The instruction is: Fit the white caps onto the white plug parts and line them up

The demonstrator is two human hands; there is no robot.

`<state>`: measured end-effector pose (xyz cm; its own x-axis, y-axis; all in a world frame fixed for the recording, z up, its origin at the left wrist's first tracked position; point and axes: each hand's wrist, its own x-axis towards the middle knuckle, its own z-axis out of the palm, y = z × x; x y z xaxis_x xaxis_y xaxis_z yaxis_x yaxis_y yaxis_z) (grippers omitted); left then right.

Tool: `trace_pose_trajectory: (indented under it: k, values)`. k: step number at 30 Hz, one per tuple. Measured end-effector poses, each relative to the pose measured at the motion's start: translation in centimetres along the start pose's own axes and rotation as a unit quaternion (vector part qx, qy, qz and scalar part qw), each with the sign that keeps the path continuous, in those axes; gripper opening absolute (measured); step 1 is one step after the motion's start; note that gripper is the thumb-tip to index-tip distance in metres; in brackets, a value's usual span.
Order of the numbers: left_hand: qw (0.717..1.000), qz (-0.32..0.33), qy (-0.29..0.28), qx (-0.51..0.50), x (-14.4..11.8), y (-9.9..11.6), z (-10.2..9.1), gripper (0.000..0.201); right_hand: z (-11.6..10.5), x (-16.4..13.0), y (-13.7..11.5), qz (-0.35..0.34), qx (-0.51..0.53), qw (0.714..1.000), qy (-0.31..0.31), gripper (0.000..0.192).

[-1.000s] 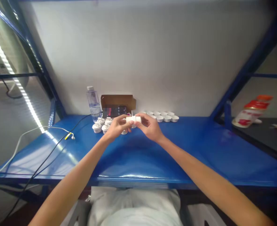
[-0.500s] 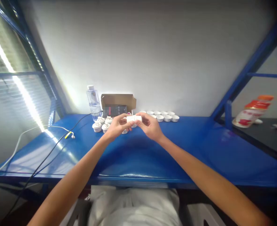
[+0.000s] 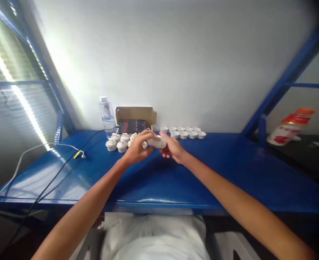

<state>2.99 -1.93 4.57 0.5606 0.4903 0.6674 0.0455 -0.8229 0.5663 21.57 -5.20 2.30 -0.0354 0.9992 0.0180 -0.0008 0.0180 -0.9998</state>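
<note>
Where both hands meet, white part [image 3: 157,142].

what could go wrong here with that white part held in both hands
The white part is pinched between left hand and right hand above the blue bench; a slip could drop it. The left wrist sits close to the white pieces, which a nudge might scatter toward the water bottle.

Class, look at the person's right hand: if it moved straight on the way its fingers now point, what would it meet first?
Probably the left hand: the right hand points leftward along the white part both hold. Depth is unclear.
</note>
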Motion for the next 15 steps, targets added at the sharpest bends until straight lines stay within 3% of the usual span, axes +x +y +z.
trace_pose_trajectory:
  k: [3,7,9,15]
  values:
    - [0.992,-0.1,0.003,-0.08,0.1,0.6,0.2,0.036,-0.2,-0.1,-0.2,-0.02,-0.003,1.0,-0.002,0.067]
    - [0.963,-0.217,0.003,-0.161,0.2,0.6,0.1,0.042,-0.1,-0.6,-1.0,-0.198,-0.1,0.973,0.061,0.045]
    - [0.961,-0.217,-0.008,-0.173,0.2,0.5,0.0,0.044,0.0,-0.7,-1.0,-0.229,-0.14,0.961,0.061,0.042]
    - [0.977,-0.162,0.013,-0.14,0.1,0.5,0.3,0.048,0.2,-0.1,-0.4,-0.168,-0.091,0.981,0.046,0.048]
